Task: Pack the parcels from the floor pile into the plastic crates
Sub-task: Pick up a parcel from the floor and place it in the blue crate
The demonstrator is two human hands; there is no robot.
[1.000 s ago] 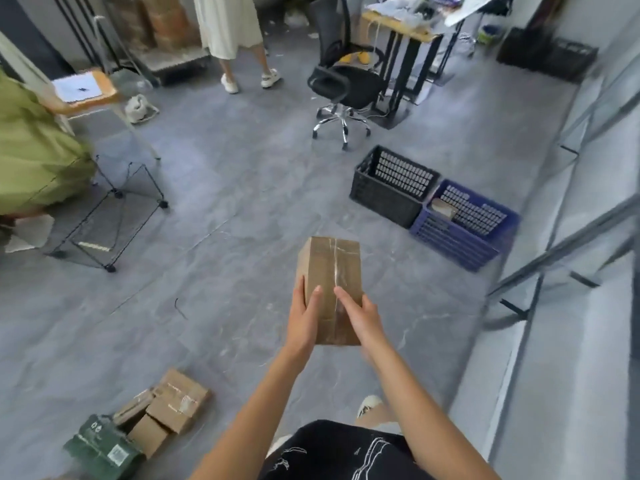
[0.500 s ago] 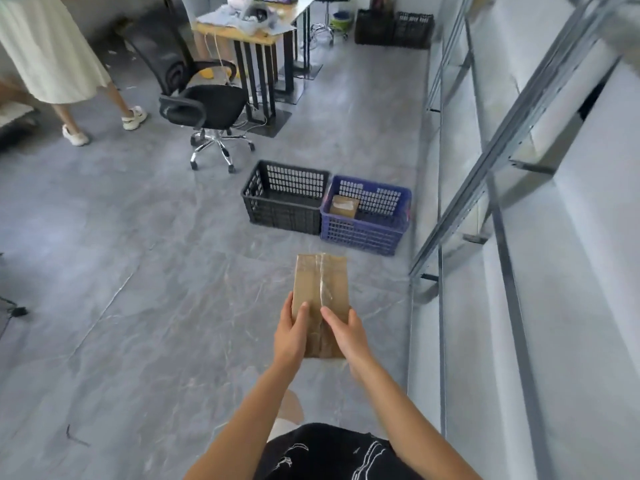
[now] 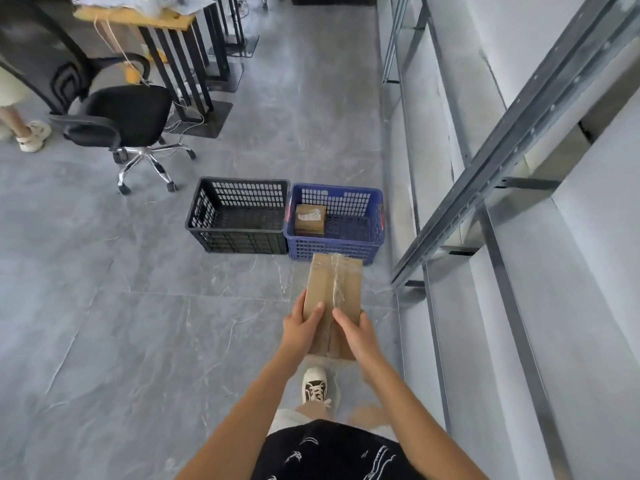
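Note:
I hold a long taped cardboard parcel (image 3: 334, 289) out in front of me, level with its far end just short of the blue crate (image 3: 375, 223). My left hand (image 3: 302, 327) grips its near left side and my right hand (image 3: 356, 336) its near right side. The blue crate stands on the floor and has one small labelled cardboard parcel (image 3: 310, 220) lying at its left. A black crate (image 3: 207, 209) stands touching the blue one on its left, and I see nothing inside it. The floor pile is out of view.
A black office chair (image 3: 128, 116) on castors stands left of the crates, with a desk (image 3: 138, 19) and black frame legs behind it. A metal shelf frame (image 3: 512, 109) runs along the white wall on the right. Another person's foot (image 3: 33, 133) shows at far left.
I have walked toward the crates with the parcel in both hands; they are now close and centred ahead. The floor pile and wire rack have dropped out of view.

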